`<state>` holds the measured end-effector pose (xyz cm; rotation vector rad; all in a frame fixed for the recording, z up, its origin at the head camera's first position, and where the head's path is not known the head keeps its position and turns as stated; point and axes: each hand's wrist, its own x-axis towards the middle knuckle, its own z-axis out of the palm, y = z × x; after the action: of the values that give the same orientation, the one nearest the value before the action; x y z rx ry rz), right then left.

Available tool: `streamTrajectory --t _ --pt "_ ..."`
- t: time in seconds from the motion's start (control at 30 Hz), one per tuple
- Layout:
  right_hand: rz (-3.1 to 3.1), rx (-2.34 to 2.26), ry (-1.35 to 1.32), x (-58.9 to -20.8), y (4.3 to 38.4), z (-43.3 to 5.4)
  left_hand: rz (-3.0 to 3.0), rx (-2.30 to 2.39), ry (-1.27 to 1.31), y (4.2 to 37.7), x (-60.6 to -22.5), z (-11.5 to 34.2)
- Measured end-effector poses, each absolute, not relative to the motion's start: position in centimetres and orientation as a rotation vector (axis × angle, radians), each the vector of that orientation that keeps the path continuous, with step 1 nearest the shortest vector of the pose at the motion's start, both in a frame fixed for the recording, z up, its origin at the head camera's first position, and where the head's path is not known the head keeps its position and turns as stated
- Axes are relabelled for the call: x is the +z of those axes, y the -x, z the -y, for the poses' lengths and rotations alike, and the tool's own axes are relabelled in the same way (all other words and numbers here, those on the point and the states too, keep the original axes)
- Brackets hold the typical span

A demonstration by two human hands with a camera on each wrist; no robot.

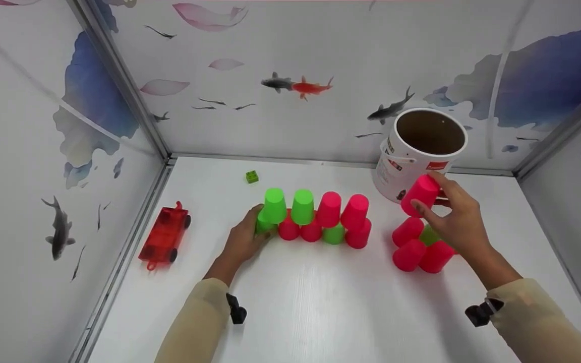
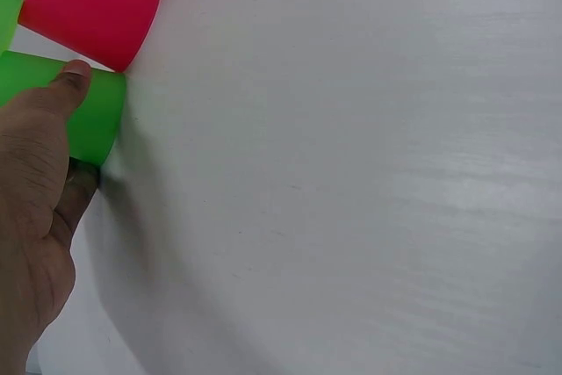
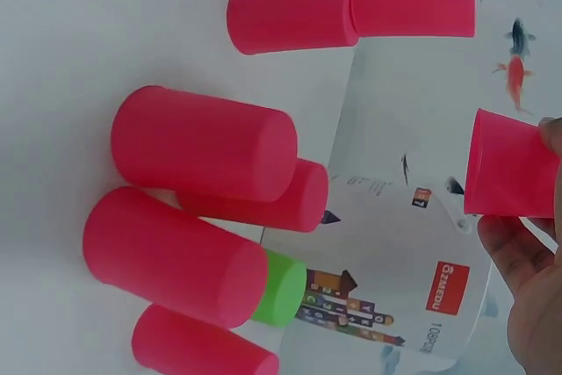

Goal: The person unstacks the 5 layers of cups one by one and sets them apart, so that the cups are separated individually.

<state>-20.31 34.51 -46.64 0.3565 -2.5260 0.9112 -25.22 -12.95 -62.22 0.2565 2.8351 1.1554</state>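
Note:
A row of upside-down cups stands mid-table, with a second row of two green and two pink cups resting across their tops. My left hand point(image 1: 246, 233) grips the green cup point(image 2: 98, 116) at the left end of the bottom row, thumb on its near side. Raised off the table, a pink cup point(image 1: 420, 195) is held between the thumb and fingers of my right hand point(image 1: 458, 214). Below that hand several loose cups stand upside down in a cluster, among them a pink cup point(image 1: 409, 255) and a green cup point(image 1: 429, 235).
Behind the cluster stands a white bucket point(image 1: 391, 171) with an open top. At the left lies a red transparent toy wagon point(image 1: 164, 235). A small green block point(image 1: 251, 176) sits near the back wall. Patterned panels enclose the white table on three sides.

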Motion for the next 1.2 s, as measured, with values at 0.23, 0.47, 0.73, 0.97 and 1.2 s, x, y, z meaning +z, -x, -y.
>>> streamTrajectory --t 0.23,0.47,0.73,0.97,1.2 --pt "2.545 0.884 -0.276 -48.2 19.0 -36.9 -2.846 1.174 -0.277 25.2 -62.3 12.9" --pt "2.573 0.887 -0.229 -50.1 17.4 -39.1 -2.846 1.17 -0.275 25.2 -62.2 13.0" --pt "2.59 0.85 -0.163 -51.4 15.8 -41.4 -2.844 1.17 -0.266 25.1 -62.1 12.9" --pt "2.609 0.846 -0.117 -52.4 14.5 -43.5 -2.859 1.14 -0.272 25.1 -62.2 12.9" --pt "2.625 0.814 -0.08 -53.7 13.3 -44.9 -2.882 1.143 -0.302 25.2 -62.3 12.9"
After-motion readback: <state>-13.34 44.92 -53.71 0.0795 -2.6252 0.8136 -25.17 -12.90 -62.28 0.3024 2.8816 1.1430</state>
